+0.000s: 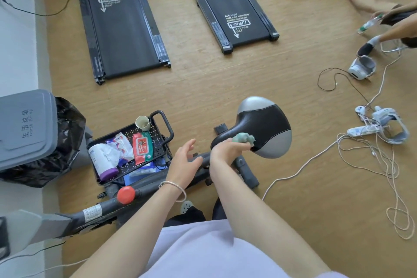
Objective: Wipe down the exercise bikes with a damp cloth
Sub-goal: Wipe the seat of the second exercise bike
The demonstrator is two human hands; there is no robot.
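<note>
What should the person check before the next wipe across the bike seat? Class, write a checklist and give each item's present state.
1. Cloth held: the right hand grips the green cloth. Ok.
2. Cloth on the surface: it rests on the black part of the seat. Ok.
3. Cloth damp: cannot tell.
4. Left hand free to steady the bike: open, holding nothing. Ok.
5. Floor by the bike: a white cable trails towards its base. Not ok.
</note>
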